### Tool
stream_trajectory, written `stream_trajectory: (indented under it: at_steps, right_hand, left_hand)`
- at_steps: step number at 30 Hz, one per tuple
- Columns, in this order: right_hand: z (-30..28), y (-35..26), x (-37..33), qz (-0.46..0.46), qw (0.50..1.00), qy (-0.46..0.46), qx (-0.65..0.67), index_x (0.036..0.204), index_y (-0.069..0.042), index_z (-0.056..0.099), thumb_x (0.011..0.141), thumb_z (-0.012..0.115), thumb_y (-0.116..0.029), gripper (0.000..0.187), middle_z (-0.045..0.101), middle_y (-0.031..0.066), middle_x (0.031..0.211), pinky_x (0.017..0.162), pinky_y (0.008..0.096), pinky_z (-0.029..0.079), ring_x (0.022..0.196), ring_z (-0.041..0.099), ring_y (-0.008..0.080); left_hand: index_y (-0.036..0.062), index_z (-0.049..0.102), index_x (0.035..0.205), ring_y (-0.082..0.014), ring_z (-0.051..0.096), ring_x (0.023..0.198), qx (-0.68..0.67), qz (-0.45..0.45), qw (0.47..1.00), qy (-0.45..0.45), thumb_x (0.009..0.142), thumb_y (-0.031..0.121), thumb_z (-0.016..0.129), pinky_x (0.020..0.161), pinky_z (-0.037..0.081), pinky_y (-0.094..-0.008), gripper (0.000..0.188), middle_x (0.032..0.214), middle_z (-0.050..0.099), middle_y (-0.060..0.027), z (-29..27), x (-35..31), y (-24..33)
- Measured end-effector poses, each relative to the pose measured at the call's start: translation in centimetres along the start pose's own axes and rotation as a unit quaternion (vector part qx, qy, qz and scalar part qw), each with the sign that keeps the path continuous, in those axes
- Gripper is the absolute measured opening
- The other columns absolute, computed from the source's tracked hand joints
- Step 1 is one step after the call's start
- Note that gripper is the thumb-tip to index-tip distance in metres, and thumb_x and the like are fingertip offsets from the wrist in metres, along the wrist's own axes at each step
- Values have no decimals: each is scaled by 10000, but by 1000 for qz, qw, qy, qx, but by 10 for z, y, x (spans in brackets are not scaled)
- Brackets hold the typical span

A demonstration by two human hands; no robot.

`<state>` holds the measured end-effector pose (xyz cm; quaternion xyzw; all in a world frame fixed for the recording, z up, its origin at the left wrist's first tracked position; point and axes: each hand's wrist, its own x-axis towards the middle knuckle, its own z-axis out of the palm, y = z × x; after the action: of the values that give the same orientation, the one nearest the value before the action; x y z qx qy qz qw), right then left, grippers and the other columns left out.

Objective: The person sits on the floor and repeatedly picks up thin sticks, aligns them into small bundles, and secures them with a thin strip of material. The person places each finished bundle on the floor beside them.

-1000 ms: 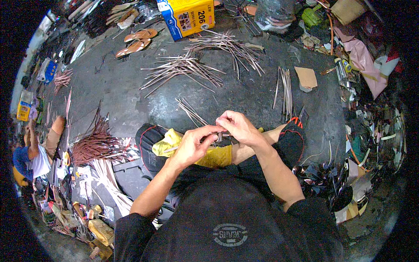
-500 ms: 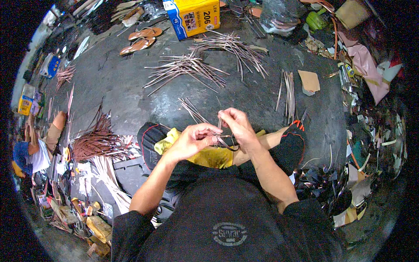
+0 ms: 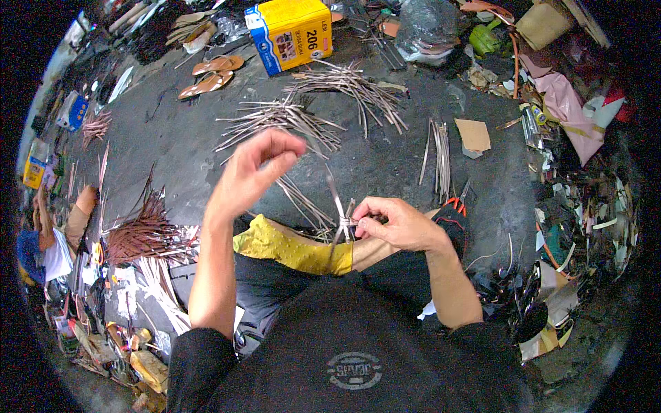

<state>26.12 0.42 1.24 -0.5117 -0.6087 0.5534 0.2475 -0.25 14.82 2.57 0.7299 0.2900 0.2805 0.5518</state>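
Observation:
My right hand [image 3: 399,226] pinches a small piece of knotted leather-like strips [image 3: 346,221] above my lap, with loose ends sticking up and down from it. My left hand [image 3: 258,172] is raised to the left of the piece, fingers curled and slightly blurred, thumb a little apart; I see nothing in it. One upright strip end is smeared by motion. A yellow dotted cloth [image 3: 296,249] covers part of my leg under the piece. Several thin strips [image 3: 303,201] lie on the floor just beyond my lap.
Piles of thin strips [image 3: 279,122] lie ahead, near a yellow and blue box [image 3: 292,38] and brown sandals [image 3: 210,76]. Orange-handled scissors [image 3: 457,202] rest by my right knee. Dark brown strips [image 3: 141,234] lie left. Another person [image 3: 58,237] sits far left. Scraps heap along the right.
My left hand has come away from the piece, up and to the left. My right hand has moved lower and still holds the piece. The view has shifted slightly.

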Motion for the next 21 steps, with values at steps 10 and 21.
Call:
stream_trajectory:
  at_steps: [10, 21]
  right_hand:
    - [38, 50, 7, -115, 972, 159, -132, 1097, 7, 438, 952, 524, -111, 206, 629, 205, 849, 698, 485, 497, 788, 667, 384]
    - [42, 47, -4, -60, 978, 148, -137, 1132, 0, 475, 1010, 548, -137, 198, 658, 172, 914, 700, 425, 521, 839, 691, 336]
  left_hand:
    - [20, 601, 1171, -75, 627, 903, -236, -143, 960, -43, 1002, 156, 628, 822, 527, -251, 218, 1038, 675, -35, 114, -46, -55]
    - [60, 509, 1390, -97, 617, 882, -339, -158, 922, -100, 990, 144, 633, 826, 533, -270, 428, 1048, 674, -17, 107, -45, -37]
